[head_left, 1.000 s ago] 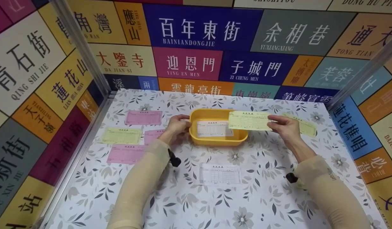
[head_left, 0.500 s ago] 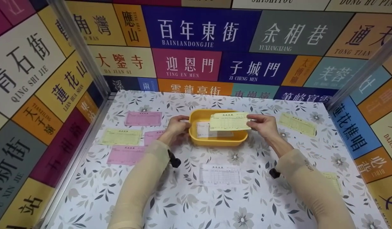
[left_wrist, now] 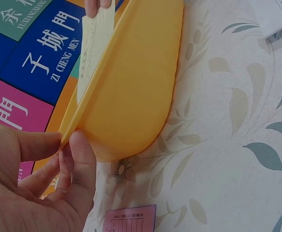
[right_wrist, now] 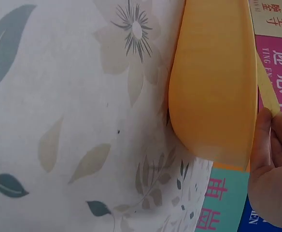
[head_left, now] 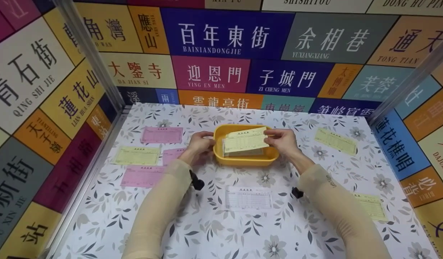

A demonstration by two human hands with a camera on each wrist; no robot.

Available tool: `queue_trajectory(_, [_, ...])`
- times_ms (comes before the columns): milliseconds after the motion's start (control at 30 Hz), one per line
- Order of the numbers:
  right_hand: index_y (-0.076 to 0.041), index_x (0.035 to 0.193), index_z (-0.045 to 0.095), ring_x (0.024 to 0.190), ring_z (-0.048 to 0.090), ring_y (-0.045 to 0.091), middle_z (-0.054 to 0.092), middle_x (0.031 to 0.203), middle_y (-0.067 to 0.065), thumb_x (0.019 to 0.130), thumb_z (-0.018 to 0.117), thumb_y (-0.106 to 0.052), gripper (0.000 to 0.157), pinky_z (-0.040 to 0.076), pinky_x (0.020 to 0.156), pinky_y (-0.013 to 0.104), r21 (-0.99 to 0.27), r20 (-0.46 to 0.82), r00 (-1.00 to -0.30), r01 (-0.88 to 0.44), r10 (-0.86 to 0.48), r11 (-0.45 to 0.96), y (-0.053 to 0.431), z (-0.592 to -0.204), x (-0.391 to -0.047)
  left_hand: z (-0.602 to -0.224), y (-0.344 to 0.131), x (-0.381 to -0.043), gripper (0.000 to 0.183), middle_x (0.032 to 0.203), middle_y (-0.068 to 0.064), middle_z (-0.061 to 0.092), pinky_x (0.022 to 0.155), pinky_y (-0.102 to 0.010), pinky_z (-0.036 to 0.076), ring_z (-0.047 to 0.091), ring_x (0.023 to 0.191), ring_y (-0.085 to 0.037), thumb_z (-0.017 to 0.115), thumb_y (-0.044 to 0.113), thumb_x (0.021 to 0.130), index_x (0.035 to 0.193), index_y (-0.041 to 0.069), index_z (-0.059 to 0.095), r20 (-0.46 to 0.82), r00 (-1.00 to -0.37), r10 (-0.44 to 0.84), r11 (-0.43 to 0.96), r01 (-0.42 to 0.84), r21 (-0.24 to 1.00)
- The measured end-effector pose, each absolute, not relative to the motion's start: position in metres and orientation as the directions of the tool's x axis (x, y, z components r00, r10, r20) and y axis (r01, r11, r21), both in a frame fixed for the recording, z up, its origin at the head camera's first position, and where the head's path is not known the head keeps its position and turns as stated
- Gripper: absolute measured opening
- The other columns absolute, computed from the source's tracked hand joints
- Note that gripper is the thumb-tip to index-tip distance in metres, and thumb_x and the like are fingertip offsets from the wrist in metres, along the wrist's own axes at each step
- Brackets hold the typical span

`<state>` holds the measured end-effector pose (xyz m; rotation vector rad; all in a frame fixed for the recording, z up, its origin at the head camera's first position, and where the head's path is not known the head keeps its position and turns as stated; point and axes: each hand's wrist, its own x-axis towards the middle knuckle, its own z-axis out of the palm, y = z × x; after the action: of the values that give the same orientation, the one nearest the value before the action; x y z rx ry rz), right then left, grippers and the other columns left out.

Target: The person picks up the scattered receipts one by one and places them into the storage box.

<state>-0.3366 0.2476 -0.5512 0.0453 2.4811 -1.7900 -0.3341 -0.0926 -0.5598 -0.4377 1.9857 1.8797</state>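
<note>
Held yellow slip (head_left: pixel 246 139): located within the opening of the yellow tub (head_left: pixel 246 162), tilted, its right end raised. Findings run left to right. On the table (head_left: pixel 207 230), an upper pink slip (head_left: pixel 161 135), a left yellow slip (head_left: pixel 137 155) and a lower pink slip (head_left: pixel 142 175) lie outside the tub; a further pink slip (head_left: pixel 171 155) is partly covered by the left sleeve (head_left: pixel 153 212). The left hand (head_left: pixel 201 143) pinches the tub's rim between thumb and fingers. Inside, a pale slip (head_left: pixel 255 151) shows beneath the held one; contact between them cannot be confirmed. A white slip (head_left: pixel 247 199) lies in front. The right hand (head_left: pixel 283 139) pinches the held slip's right end. Judged progress: one slip in, one not yet released, the others apparently left. At right lie an upper yellow slip (head_left: pixel 336 141) and a lower yellow slip (head_left: pixel 372 207), the latter partly obstructed by the right sleeve (head_left: pixel 336 205).
</note>
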Motion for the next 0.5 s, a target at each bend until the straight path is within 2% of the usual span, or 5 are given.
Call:
queue_trajectory(167, [0.000, 0.133, 0.081, 0.085, 0.076, 0.002, 0.078, 0.135, 0.028, 0.098, 0.082, 0.000, 0.035, 0.066, 0.080, 0.019, -0.937, -0.085, -0.996, 0.066, -0.038, 0.344, 0.237, -0.551, -0.337, -0.560, -0.092, -0.334, 0.055, 0.129, -0.025, 0.079, 0.089, -0.041, 0.063, 0.072, 0.085, -0.019, 0.069, 0.003, 0.099, 0.153, 0.007, 0.065, -0.457, -0.889, 0.025, 0.068, -0.454, 0.888])
queue_trajectory(500, [-0.003, 0.129, 0.083, 0.083, 0.071, 0.006, 0.083, 0.122, 0.024, 0.096, 0.081, -0.001, 0.033, 0.061, 0.071, 0.016, -0.874, -0.056, -0.997, 0.022, -0.055, 0.486, 0.227, -0.553, -0.338, -0.559, -0.092, -0.334, 0.056, 0.138, -0.026, 0.076, 0.105, -0.049, 0.062, 0.074, 0.095, -0.023, 0.069, 0.003, 0.099, 0.154, 0.009, 0.063, -0.480, -0.876, 0.030, 0.066, -0.478, 0.876])
